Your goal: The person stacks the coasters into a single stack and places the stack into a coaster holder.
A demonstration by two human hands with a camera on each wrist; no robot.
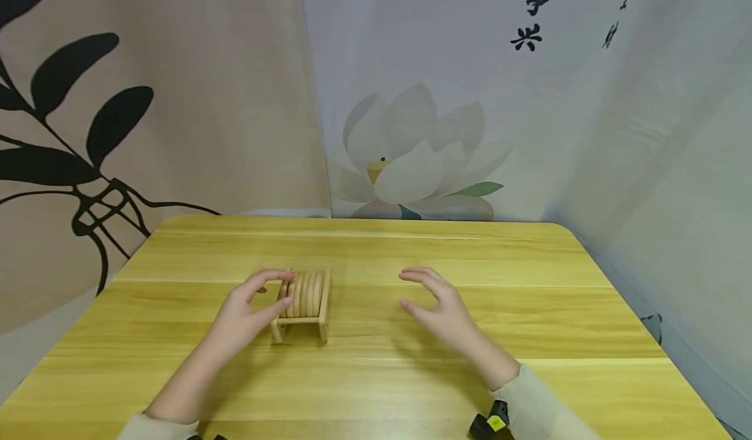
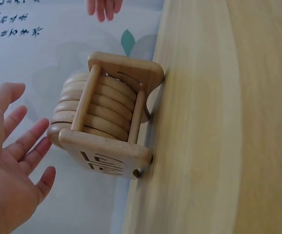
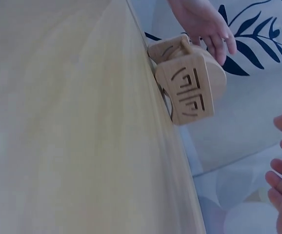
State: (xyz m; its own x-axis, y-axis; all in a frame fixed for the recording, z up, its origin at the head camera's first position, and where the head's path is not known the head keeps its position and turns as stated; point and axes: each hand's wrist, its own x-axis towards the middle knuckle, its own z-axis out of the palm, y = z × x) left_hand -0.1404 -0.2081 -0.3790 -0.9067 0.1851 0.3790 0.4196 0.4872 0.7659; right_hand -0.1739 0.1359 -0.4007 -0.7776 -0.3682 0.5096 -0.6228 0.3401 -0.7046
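Observation:
A wooden coaster rack (image 1: pixel 324 316) stands left of the middle of the table, several round wooden coasters (image 1: pixel 307 290) upright side by side in it. My left hand (image 1: pixel 245 309) is at the rack's left end, fingers spread; in the left wrist view the left hand (image 2: pixel 14 161) faces the nearest coaster with its fingertips close by, and whether they touch I cannot tell. Cut-out slots mark the rack's end panel (image 3: pixel 186 90) in the right wrist view. Well right of the rack, my right hand (image 1: pixel 443 306) hovers over the table with loosely bent fingers, holding nothing.
The yellow wood-grain table (image 1: pixel 376 388) runs back to a hanging cloth (image 1: pixel 435 48) printed with a lotus and characters. Another cloth (image 1: pixel 194 100) with dark leaves hangs at the left. A black strap device (image 1: pixel 490 420) sits on the right wrist.

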